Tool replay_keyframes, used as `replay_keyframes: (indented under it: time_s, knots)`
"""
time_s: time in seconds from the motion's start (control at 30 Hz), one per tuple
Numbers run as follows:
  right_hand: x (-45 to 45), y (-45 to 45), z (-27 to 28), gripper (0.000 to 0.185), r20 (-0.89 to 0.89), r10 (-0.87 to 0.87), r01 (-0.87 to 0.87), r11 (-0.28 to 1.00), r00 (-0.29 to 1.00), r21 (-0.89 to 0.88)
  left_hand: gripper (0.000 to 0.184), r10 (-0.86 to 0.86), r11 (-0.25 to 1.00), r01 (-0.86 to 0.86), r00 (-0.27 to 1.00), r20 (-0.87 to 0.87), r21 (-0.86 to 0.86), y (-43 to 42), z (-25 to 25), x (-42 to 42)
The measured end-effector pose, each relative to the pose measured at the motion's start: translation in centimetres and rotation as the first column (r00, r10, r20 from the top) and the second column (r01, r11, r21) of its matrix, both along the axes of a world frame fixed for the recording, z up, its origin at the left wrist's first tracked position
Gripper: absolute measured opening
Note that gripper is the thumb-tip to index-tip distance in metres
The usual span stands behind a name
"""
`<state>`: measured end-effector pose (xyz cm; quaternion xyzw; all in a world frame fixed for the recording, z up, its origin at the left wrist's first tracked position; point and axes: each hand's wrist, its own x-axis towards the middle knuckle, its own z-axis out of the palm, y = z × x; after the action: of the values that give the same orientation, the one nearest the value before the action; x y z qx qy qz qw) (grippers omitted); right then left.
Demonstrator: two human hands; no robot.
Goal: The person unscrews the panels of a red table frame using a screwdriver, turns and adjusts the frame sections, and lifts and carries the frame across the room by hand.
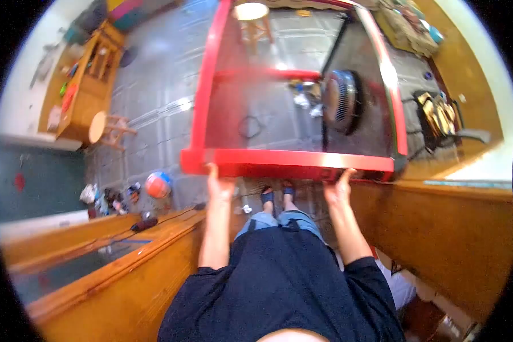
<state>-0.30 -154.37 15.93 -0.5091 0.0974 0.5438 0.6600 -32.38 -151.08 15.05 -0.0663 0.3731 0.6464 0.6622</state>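
Observation:
A large red frame (290, 161) with several bars and dark see-through side panels stretches away in front of me. My left hand (219, 183) grips the left part of its near bar, thumb on top and fingers hidden beneath. Towards the right end of that bar, my right hand (339, 187) holds on the same way. Within the frame's outline shows a round, dark-rimmed fan (341, 101), beside the right panel; I cannot tell whether it touches the frame. A small wooden stool (251, 12) appears behind the far left part.
Wooden furniture (97, 273) flanks me at left, and a brown wooden panel (433, 233) at right. Another stool (98, 127) and a wooden cabinet (91, 85) stand left. A ball (158, 184) lies on the tiled floor. A chair with a bag (436, 119) is at right.

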Motion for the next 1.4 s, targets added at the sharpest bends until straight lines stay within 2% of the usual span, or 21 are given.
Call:
replay_keyframes:
  time_s: [0.07, 0.1, 0.13, 0.17, 0.23, 0.27, 0.33, 0.37, 0.43, 0.47, 0.6, 0.77, 0.87, 0.93, 1.07, 1.17, 1.23, 1.3, 1.4]
  knots:
    - [1.2, -0.5, -1.9, 0.069, -0.018, 0.025, -0.024, 0.998, 1.0, 0.058, 0.058, 0.017, 1.0, -0.017, 1.0, 0.006, 0.021, -0.8, -0.3, 0.6]
    - [1.4, -0.6, -1.5, 0.068, -0.002, 0.029, -0.029, 0.999, 1.0, 0.014, 0.058, 0.038, 0.997, -0.037, 0.999, 0.031, -0.062, -1.2, -0.1, 1.0]
    - [2.0, -0.8, -2.0, 0.068, -0.036, 0.031, -0.032, 0.999, 0.999, -0.01, 0.058, 0.022, 0.999, -0.023, 1.0, -0.011, -0.042, -1.7, 0.5, 1.4]
    - [2.4, -0.9, -2.4, 0.069, -0.019, 0.059, -0.058, 0.997, 0.998, 0.052, 0.06, 0.019, 1.0, -0.019, 1.0, 0.004, -0.025, -2.3, 0.3, 1.7]
    - [3.3, -1.7, -2.5, 0.073, -0.007, 0.145, -0.144, 0.988, 0.989, 0.063, 0.059, 0.054, 0.998, -0.053, 0.999, 0.008, -0.039, -3.3, -0.4, 2.2]
    - [3.7, -2.1, -2.6, 0.075, -0.016, 0.129, -0.128, 0.991, 0.991, 0.048, 0.059, 0.074, 0.996, -0.074, 0.997, 0.009, -0.041, -4.0, -0.5, 2.7]
    - [4.7, -2.5, -2.7, 0.083, -0.027, 0.122, -0.121, 0.993, 0.992, 0.015, 0.052, 0.104, 0.984, -0.093, 0.992, 0.07, -0.152, -5.3, -0.6, 3.2]
    - [5.5, -2.7, -2.7, 0.083, -0.025, 0.136, -0.136, 0.991, 0.99, 0.011, 0.05, 0.075, 0.996, -0.067, 0.989, 0.127, -0.065, -5.8, -0.6, 3.4]
    - [6.1, -3.0, -2.6, 0.083, -0.076, 0.108, -0.109, 0.994, 0.991, -0.016, 0.049, 0.099, 0.991, -0.088, 0.988, 0.117, -0.097, -6.7, -0.4, 4.0]
    - [6.2, -3.2, -2.3, 0.084, -0.027, 0.13, -0.129, 0.991, 0.991, 0.02, 0.049, 0.11, 0.99, -0.099, 0.987, 0.118, -0.101, -7.0, -0.2, 4.3]
    - [7.6, -4.0, -2.1, 0.086, -0.043, 0.162, -0.162, 0.987, 0.986, -0.004, 0.053, 0.106, 0.992, -0.093, 0.984, 0.143, -0.091, -8.6, 0.4, 5.1]
    - [6.7, -4.1, 0.1, 0.085, -0.013, 0.235, -0.235, 0.972, 0.972, -0.015, 0.059, 0.143, 0.986, -0.13, 0.981, 0.128, -0.108, -9.4, 0.6, 5.7]
    - [7.3, -4.0, -0.7, 0.085, 0.009, 0.216, -0.216, 0.976, 0.976, 0.013, 0.059, 0.119, 0.99, -0.108, 0.986, 0.113, -0.093, -9.3, 0.6, 5.5]
    - [7.5, -4.3, -1.4, 0.085, 0.026, 0.184, -0.185, 0.983, 0.983, 0.015, 0.053, 0.137, 0.988, -0.125, 0.981, 0.138, -0.09, -9.4, 0.5, 5.6]
    - [7.8, -4.4, -1.0, 0.073, -0.009, 0.288, -0.288, 0.957, 0.958, 0.034, 0.05, 0.158, 0.987, -0.149, 0.976, 0.153, -0.065, -9.6, 0.3, 6.1]
    - [8.7, -4.6, -1.9, 0.072, -0.035, 0.292, -0.291, 0.956, 0.956, 0.035, 0.042, 0.171, 0.985, -0.172, 0.984, -0.06, -0.01, -9.6, 0.2, 6.6]
    - [8.9, -4.8, -1.9, 0.072, -0.059, 0.295, -0.294, 0.955, 0.954, 0.022, 0.039, 0.19, 0.982, -0.19, 0.98, -0.061, 0.006, -9.7, -0.8, 7.2]
    - [8.8, -4.6, -1.3, 0.072, -0.097, 0.287, -0.282, 0.957, 0.953, 0.064, 0.043, 0.254, 0.967, -0.252, 0.967, -0.029, 0.045, -9.9, -1.5, 7.7]
    - [8.3, -4.5, -0.3, 0.075, -0.1, 0.297, -0.291, 0.954, 0.95, 0.073, 0.047, 0.304, 0.951, -0.292, 0.944, -0.13, 0.102, -9.7, -1.3, 8.6]
